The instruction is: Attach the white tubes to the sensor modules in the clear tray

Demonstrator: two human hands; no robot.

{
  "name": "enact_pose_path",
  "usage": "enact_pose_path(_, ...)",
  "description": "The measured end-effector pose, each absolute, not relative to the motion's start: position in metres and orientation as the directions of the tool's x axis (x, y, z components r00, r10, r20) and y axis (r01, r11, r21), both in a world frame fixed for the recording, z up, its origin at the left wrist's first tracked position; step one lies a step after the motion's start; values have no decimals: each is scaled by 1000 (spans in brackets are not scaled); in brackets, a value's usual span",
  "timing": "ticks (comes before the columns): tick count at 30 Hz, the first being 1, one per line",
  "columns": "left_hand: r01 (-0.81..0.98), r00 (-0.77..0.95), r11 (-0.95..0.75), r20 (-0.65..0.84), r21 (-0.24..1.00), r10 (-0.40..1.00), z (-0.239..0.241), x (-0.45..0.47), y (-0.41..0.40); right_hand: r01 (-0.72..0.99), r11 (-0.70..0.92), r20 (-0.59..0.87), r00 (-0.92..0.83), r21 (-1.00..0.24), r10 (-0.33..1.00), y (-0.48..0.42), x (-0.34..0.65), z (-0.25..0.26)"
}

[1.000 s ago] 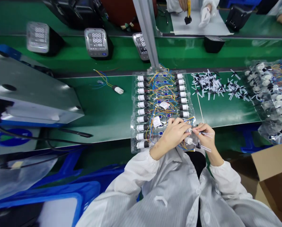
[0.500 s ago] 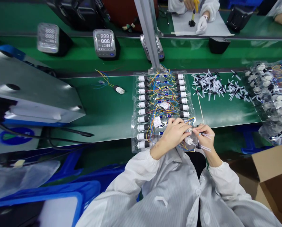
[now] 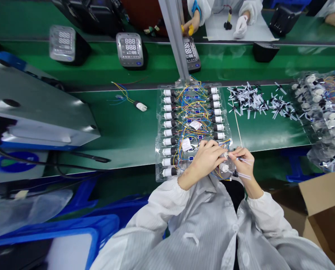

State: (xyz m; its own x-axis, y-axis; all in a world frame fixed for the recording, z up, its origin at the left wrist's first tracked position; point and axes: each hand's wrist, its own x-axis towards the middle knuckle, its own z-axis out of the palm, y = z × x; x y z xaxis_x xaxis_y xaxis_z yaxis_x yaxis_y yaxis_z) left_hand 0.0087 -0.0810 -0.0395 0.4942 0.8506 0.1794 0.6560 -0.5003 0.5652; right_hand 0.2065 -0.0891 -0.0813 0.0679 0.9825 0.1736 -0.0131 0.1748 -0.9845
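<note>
- Since a second ago, we see the monitor units on the far conveyor slide toward 3 o'clock, one (image 3: 191, 54) now clear of the metal post (image 3: 175, 41), while our hands have barely stirred.
- We find the left hand (image 3: 206, 157) curled over the near end of the clear tray (image 3: 159, 150), fingers closed on a small white pump part (image 3: 225, 154).
- We find the right hand (image 3: 244, 159) just at 3 o'clock of it, fingertips pinched on a thin white tube (image 3: 247, 161) that meets that part; a second tube (image 3: 244, 175) juts out below the palm.
- We note the tray lies on the green counter (image 3: 122, 131), with two rows of white-and-black pumps (image 3: 169, 123) and tangled coloured wires.
- We see loose tube pieces (image 3: 249, 100) scattered at 2 o'clock of the tray, and another filled tray (image 3: 322, 108) further on.
- We spot a co-worker's gloved hand (image 3: 240, 25) at 12 o'clock and a cardboard box (image 3: 325, 210) at 4 o'clock.
</note>
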Motion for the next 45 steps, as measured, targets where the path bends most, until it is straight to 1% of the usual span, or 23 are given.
enact_pose_path(5,641,510,-520,193,565,838,-40,10,-80,0,200,200,43,-980,979,-89,206,-83)
enact_pose_path(9,630,519,-530,200,568,831,-41,11,-80,60,200,201,19,-978,979,-88,208,-82)
enact_pose_path(16,639,493,-504,193,581,848,-40,12,-82,150,161,138,-156,-976,978,-86,226,-72)
enact_pose_path(22,640,492,-501,190,583,850,-41,11,-82,133,239,220,-143,-962,965,-84,228,-75)
enact_pose_path(27,629,479,-493,199,601,855,-42,11,-81,171,283,257,-156,-944,954,-82,227,-71)
enact_pose_path(31,638,489,-496,188,589,852,-43,10,-81,170,242,215,-162,-955,963,-80,228,-70)
enact_pose_path(36,612,520,-517,188,598,833,-45,10,-78,164,242,211,-190,-956,959,-78,229,-71)
enact_pose_path(42,598,533,-520,182,609,826,-45,12,-77,235,142,78,-260,-962,963,-70,235,-67)
enact_pose_path(45,591,540,-517,173,620,824,-39,10,-80,221,119,45,-316,-968,948,-67,237,-65)
